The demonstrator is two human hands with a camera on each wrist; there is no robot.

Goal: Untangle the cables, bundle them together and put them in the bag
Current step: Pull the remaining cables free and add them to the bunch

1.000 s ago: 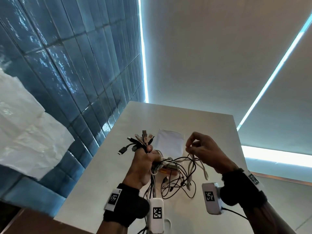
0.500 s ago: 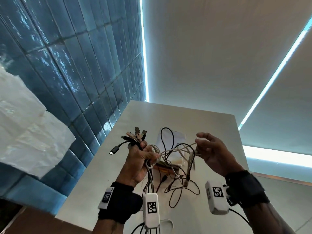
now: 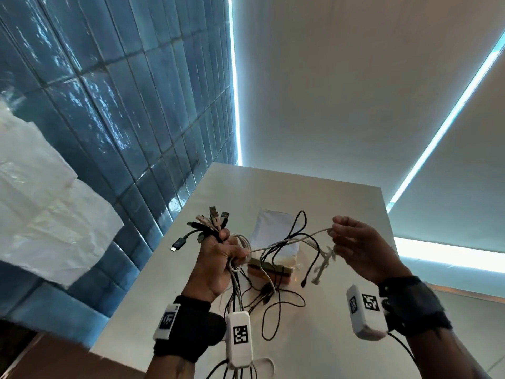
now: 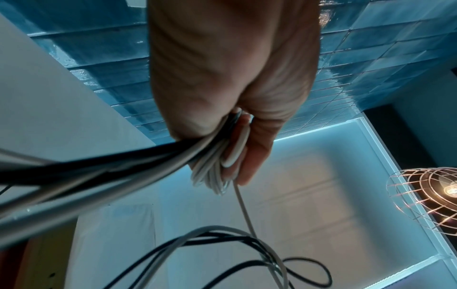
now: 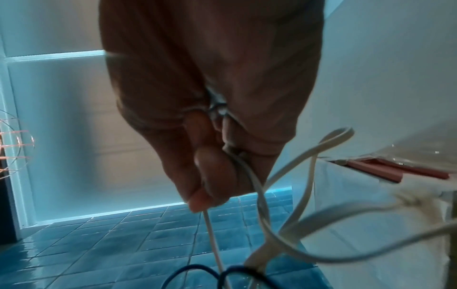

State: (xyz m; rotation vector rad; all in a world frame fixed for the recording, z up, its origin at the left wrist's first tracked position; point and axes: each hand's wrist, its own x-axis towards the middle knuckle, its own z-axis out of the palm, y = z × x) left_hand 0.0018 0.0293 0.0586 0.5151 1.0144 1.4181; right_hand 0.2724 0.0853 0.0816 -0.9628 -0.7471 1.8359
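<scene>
My left hand [image 3: 222, 251] grips a bundle of black and white cables [image 3: 237, 272], fist closed around them, and their USB plugs [image 3: 211, 221] fan out above the fist. In the left wrist view the cables [image 4: 210, 162] run through the curled left hand [image 4: 232, 109]. My right hand [image 3: 335, 234] pinches one white cable [image 3: 295, 240], which is stretched between the two hands. The right wrist view shows that cable [image 5: 247, 176] held between thumb and fingers [image 5: 210, 172]. Loose loops [image 3: 276, 305] hang over the table. The white bag [image 3: 273, 228] lies flat behind the loops.
The pale table [image 3: 341, 203] runs forward along a blue tiled wall [image 3: 123, 110] on the left. A flat reddish and olive object [image 3: 269, 270] lies at the bag's near end. Crumpled white plastic sheeting [image 3: 41, 214] hangs at the far left. A wire-cage lamp [image 4: 432, 197] glows nearby.
My right hand has moved right and slightly up, drawing the white cable out of the tangle until it stretches between the hands. My left hand has kept its grip and shifted slightly left.
</scene>
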